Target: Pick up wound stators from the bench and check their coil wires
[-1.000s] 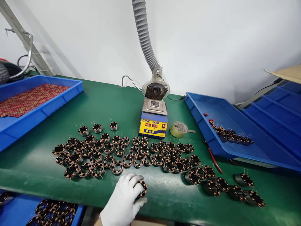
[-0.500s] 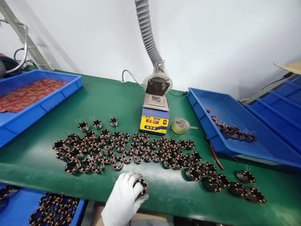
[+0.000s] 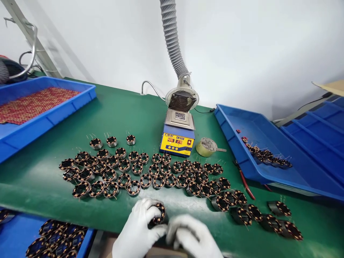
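**Gloved left hand grips a wound stator ring at the bench edge**

The left hand (image 3: 139, 224), in a white glove, is closed around a small round stator ring with black core and copper windings (image 3: 158, 214). The ring sits at the near edge of the green bench (image 3: 40, 179), held between the thumb below and the fingers curled over its top, so the grip is pinching the ring on its left side while its right half shows free. The right hand (image 3: 192, 234), also in a white glove, lies just right of the ring with its fingers curled downward; whether it touches the ring, or whether its grip holds anything, cannot be told.

Beyond the hands, many like rings (image 3: 145, 172) lie in loose rows across the bench. Behind them stands a yellow and blue solder pot with a red display (image 3: 177, 138), under a grey ribbed extraction hose (image 3: 173, 43). A small round tin (image 3: 205, 147) lies to its right. A blue plastic tray (image 3: 236, 157) at the right holds a few more rings, and another blue tray (image 3: 64, 107) at the left holds a red and gold mass.
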`<state>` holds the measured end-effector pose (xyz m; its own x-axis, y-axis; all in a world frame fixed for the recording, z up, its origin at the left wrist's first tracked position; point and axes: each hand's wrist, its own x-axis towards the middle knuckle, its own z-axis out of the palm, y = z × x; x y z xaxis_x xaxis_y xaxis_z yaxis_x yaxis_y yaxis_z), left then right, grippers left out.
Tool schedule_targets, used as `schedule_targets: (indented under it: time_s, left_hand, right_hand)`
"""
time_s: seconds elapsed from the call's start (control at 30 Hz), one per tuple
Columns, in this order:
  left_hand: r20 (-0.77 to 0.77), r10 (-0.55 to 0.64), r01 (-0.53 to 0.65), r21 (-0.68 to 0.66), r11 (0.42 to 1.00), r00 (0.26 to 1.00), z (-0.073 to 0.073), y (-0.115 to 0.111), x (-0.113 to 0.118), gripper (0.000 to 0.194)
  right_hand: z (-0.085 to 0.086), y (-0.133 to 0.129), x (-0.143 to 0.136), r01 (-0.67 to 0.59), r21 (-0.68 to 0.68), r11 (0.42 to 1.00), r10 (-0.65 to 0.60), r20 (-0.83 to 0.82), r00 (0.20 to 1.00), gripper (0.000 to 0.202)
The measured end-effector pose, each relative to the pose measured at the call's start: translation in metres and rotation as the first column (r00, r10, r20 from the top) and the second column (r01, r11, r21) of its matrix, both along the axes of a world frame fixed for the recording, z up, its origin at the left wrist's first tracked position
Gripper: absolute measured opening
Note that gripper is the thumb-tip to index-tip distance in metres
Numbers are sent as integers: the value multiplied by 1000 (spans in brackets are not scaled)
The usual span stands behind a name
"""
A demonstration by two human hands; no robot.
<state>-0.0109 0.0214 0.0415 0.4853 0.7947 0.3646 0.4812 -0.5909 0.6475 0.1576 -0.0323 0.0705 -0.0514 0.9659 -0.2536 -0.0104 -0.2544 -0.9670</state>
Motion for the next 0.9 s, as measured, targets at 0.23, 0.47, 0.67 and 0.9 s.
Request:
schedule_targets:
  time_s: [0.23,0.47,0.67,0.9]
  left_hand:
    - [3,-48,46,176,983,999,24,1,10,60]
    - [360,-22,220,-519,826,933,17,1,14,24]
    - [535,45,435,-731,526,844,11,6,14,49]
    - [513,-69,338,-453,825,856,26,31,16,45]
  right_hand:
    - [5,33,-8,182,114,977,-193,91,977,12]
    - [11,37,-6,192,148,970,-205,85,975,21]
    - [31,55,18,504,70,861,-412,-488,770,29]
    - [22,42,-13,8,-107,994,-65,-542,838,45]
